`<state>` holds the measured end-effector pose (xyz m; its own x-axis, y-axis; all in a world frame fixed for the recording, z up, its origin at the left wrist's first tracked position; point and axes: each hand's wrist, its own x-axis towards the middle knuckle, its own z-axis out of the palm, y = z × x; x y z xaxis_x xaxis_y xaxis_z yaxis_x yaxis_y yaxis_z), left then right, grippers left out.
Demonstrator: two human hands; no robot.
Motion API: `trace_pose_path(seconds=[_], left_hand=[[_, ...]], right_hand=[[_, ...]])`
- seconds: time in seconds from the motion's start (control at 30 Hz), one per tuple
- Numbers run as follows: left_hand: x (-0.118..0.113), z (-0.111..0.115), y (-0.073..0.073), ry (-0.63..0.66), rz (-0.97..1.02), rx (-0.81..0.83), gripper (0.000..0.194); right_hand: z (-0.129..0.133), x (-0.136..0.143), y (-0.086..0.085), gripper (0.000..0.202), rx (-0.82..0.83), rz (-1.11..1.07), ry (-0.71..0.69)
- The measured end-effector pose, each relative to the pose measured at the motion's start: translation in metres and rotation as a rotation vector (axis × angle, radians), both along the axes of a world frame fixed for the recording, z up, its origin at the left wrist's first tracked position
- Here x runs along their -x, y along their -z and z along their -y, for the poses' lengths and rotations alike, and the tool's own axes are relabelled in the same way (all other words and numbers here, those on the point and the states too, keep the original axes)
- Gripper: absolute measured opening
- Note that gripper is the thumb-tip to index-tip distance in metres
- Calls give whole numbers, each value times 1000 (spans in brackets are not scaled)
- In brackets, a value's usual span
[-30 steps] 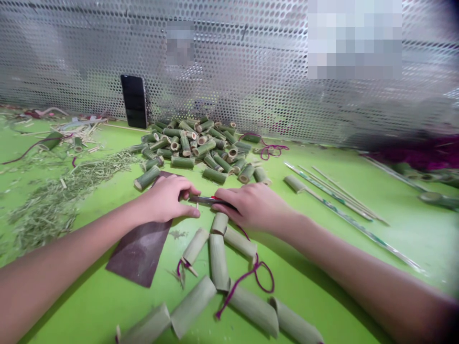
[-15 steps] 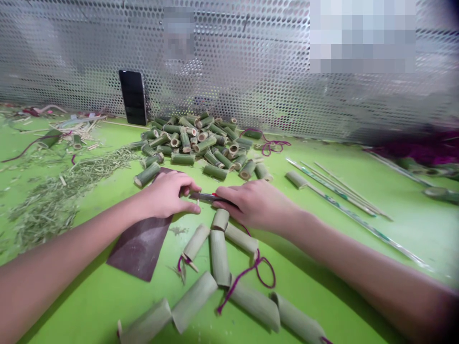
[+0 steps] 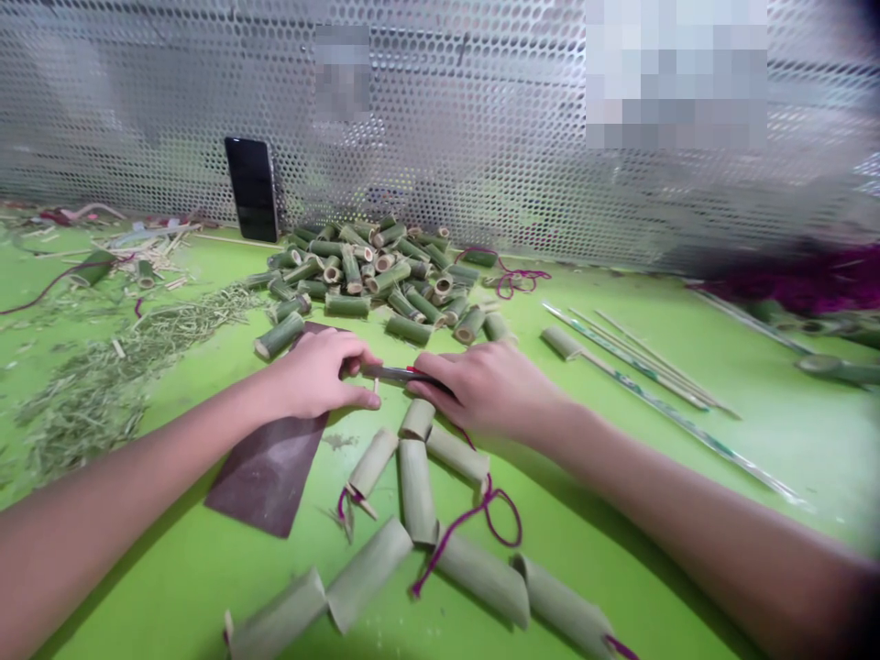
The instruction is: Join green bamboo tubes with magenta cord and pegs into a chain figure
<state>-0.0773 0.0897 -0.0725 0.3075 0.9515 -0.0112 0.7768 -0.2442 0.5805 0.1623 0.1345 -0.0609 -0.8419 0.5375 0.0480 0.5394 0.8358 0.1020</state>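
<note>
Pinching thin stick [image 3: 376,389] with left hand [image 3: 316,371], right hand [image 3: 481,383] clenched round dark tool [image 3: 393,373]. Stick probably light, stiff, snappable; best held near its end.

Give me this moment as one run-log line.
left hand: pinching pale stick | right hand: gripping dark metal tool, tip by stick | under left hand: brown sheet | front: bamboo pieces | beyond: bamboo pile

Grey-and-red tool [image 3: 394,373] — purple cord [image 3: 454,525] — lime-green tabletop [image 3: 206,587].

Two hands [image 3: 474,385], one phone [image 3: 251,190]
</note>
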Motion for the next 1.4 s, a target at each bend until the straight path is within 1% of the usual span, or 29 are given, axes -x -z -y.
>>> trace_pose_path(seconds=[0.13, 0.3, 0.4, 0.5, 0.6, 0.7, 0.83, 1.07, 1.23, 1.4], left_hand=[[2, -1, 0, 10, 27, 8, 39], [2, 0, -2, 4, 42, 32, 40], [1, 2, -3, -11, 32, 24, 44], [0, 2, -2, -23, 14, 11, 50], [0, 2, 2, -14, 17, -17, 50], [0, 0, 5, -22, 32, -37, 48], [1, -1, 7, -33, 52, -18, 50], [-2, -1, 5, -35, 33, -8, 50], [-1, -1, 3, -30, 27, -8, 51], [-1, 0, 3, -35, 23, -7, 51]], right_hand=[[-2, 1, -1, 38, 28, -7, 3], [-1, 4, -5, 32, 49, 2, 4], [0, 5, -6, 31, 56, 10, 19], [1, 5, -8, 30, 64, 20, 24], [1, 5, -8, 30, 64, 28, 32], [1, 5, -7, 31, 56, 28, 30], [0, 3, -3, 34, 27, 6, -2], [-4, 0, 3, 36, 13, -55, -45], [-5, -1, 4, 36, 17, -70, -88], [-5, -1, 3, 36, 15, -71, -88]])
